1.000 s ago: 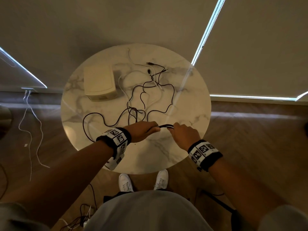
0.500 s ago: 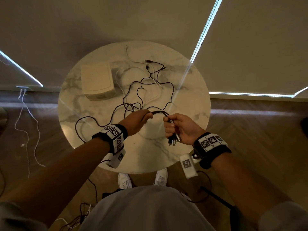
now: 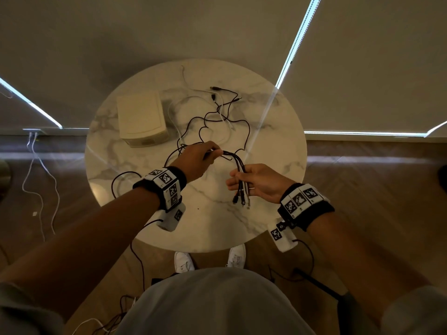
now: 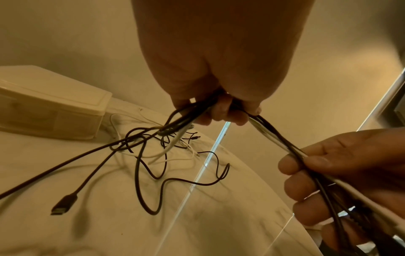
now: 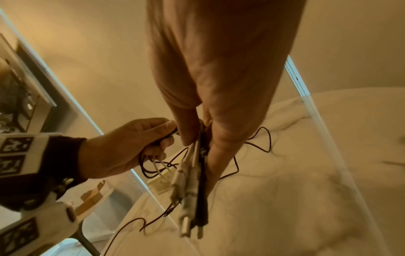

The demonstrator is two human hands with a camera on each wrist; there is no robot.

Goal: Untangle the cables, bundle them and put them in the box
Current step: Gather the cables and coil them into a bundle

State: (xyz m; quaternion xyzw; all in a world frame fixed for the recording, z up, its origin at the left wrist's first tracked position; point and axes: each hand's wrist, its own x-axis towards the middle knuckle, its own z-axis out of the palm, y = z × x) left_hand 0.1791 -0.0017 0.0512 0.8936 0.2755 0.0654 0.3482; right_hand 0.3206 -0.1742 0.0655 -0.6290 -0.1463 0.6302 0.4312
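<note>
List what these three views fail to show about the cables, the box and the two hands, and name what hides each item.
- Box: its inside is hidden by the closed lid in the head view.
- Plug types in the right hand: motion blur smears the plugs in the right wrist view.
- Cables: their count is lost in overlapping loops on the table.
- Left hand: its fingertips are covered by its own back in the head view.
</note>
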